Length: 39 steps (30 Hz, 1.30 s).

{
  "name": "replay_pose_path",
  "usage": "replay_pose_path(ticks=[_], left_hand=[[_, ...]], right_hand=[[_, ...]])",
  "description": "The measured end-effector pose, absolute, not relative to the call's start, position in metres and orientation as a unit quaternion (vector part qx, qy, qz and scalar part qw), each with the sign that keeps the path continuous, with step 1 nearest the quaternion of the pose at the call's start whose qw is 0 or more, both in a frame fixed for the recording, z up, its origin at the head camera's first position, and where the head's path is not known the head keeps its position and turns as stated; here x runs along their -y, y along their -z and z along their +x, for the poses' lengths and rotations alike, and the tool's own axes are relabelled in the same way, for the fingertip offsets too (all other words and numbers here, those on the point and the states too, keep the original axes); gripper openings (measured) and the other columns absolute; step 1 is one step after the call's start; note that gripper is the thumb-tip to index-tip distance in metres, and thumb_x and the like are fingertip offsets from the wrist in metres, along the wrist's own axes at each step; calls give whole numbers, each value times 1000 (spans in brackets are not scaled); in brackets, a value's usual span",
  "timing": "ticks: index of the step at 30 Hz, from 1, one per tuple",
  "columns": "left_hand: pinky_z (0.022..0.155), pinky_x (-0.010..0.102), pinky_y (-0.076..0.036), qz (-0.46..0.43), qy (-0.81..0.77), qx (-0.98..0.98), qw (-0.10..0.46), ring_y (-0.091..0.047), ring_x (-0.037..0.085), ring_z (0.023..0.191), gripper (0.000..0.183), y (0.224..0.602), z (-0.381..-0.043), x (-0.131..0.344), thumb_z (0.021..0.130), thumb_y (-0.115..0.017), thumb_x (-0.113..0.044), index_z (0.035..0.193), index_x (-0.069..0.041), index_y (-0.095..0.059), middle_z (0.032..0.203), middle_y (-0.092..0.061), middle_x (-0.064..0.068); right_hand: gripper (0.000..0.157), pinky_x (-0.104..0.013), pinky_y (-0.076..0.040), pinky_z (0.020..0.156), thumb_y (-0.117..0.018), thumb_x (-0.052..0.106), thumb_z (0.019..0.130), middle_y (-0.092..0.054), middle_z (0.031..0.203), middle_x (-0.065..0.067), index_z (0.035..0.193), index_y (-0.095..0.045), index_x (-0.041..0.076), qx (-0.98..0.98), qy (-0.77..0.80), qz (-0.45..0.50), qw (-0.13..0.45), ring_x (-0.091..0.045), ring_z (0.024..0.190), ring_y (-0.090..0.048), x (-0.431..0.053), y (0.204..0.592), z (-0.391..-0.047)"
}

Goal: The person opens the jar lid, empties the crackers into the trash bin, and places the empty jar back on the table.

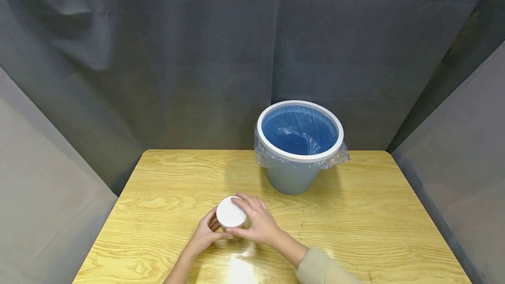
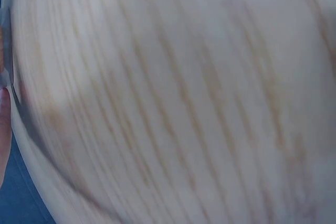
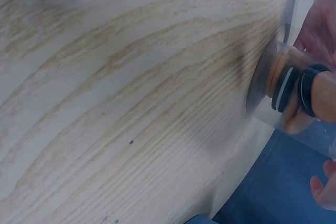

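A clear jar (image 3: 294, 98) with a flat round white lid (image 1: 230, 212) stands near the front of the wooden table. Through its wall, the right wrist view shows several round tan and dark discs that look like cookies. My left hand (image 1: 204, 234) holds the jar from the left, fingers behind it and thumb in front. Over the right side of the lid, my right hand (image 1: 258, 223) grips the edge, with its thumb at the near rim and fingers across the far side. Only a fingertip (image 2: 4, 129) shows at the left edge of the left wrist view.
A grey bin (image 1: 292, 181) with a white rim and a clear plastic liner stands behind and right of the jar. Its inside is blue. Dark curtains (image 1: 189, 65) hang behind the wooden table (image 1: 158, 196), and pale panels flank both sides.
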State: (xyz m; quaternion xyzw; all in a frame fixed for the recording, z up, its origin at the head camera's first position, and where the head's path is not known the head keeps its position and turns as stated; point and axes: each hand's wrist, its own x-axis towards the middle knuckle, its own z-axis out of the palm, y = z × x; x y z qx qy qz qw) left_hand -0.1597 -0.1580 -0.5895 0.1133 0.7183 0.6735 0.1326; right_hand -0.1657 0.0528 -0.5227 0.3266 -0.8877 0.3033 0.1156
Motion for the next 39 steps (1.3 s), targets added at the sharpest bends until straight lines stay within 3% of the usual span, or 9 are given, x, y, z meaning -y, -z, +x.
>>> replay_pose_path(ticks=[7,18,39], left_hand=[[106,39,-33,116,-677,-715,130,-37,34,127,84,588,-160,158,68,-79,-7,139,-14,-35,138,-40,11],[108,41,-32,120,-678,-714,131,-37,30,128,84,591,-160,158,68,-79,-9,139,-20,-36,138,-39,6],[104,41,-37,124,-684,-706,138,-38,35,126,84,593,-161,159,69,-79,-7,139,-18,-35,138,-38,10]], right_hand=[[76,-54,-37,100,-59,64,75,-43,137,-8,133,-46,16,891,-301,316,127,-28,123,-42,-49,527,-163],[72,-53,-38,100,-61,61,76,-44,135,-8,131,-48,15,890,-304,312,131,-27,123,-42,-48,527,-162],[68,-50,-41,96,-66,55,75,-44,135,-6,128,-49,16,868,-321,355,131,-26,119,-46,-52,528,-171]])
